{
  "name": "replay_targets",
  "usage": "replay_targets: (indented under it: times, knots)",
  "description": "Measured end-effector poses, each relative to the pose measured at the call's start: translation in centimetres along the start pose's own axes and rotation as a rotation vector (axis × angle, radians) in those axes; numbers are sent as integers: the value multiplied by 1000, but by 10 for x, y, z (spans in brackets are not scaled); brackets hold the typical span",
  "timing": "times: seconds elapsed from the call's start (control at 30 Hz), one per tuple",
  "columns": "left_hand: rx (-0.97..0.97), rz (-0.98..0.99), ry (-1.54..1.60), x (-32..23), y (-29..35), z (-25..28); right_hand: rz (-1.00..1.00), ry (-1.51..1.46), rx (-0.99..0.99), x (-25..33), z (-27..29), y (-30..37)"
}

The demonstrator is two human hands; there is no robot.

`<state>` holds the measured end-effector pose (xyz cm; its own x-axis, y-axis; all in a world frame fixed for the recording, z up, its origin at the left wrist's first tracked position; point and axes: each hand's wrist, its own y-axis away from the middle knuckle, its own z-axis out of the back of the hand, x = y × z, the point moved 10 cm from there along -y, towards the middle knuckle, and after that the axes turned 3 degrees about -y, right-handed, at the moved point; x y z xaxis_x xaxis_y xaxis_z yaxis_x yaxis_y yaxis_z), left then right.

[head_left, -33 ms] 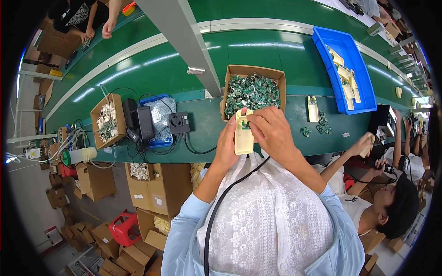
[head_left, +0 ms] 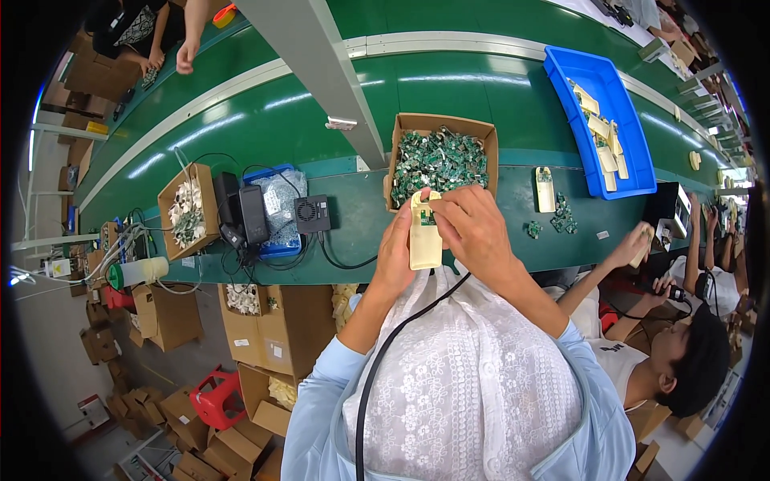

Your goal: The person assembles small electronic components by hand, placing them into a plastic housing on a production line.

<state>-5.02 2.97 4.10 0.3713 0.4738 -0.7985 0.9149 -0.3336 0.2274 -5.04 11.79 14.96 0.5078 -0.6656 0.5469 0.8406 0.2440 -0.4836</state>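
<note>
In front of my chest, my left hand [head_left: 392,255] is closed round the side of a cream plastic shell [head_left: 426,248], an elongated half-casing with a rounded top. A small green circuit board [head_left: 427,216] sits in the shell's upper part. Bent over the shell's upper right, my right hand [head_left: 481,232] has its thumb and fingers pinched at the board; the fingertips partly hide what they grip. Just beyond both hands stands a cardboard box [head_left: 446,122] full of green circuit boards. Another cream shell [head_left: 545,192] lies on the bench to the right, beside loose boards [head_left: 564,215].
A blue tray [head_left: 569,120] of cream shells stands at the far right. Leftward are a black boxy device [head_left: 313,213], black adapters [head_left: 253,215], cables and a parts carton [head_left: 210,200]. A grey post [head_left: 321,72] rises beyond the bench. A co-worker [head_left: 630,361] sits close on my right.
My hands and the shell stay in place. The co-worker's hand on my right has shifted slightly farther away, and another person's hand at the far left has come slightly nearer.
</note>
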Motion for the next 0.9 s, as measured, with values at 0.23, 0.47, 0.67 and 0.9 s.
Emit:
replay_targets:
  times: [0.23,0.47,0.67,0.9]
  knots:
    - [-3,10,-29,2,2,1,34,-3,-11,-1,-6,-1]
    - [-32,31,-25,5,3,3,70,24,-8,4,-6,-2]
    - [-31,34,-136,4,3,5,93,45,12,8,-7,-2]
    - [-89,-84,-543,-15,6,4,103,41,13,13,-6,-2]
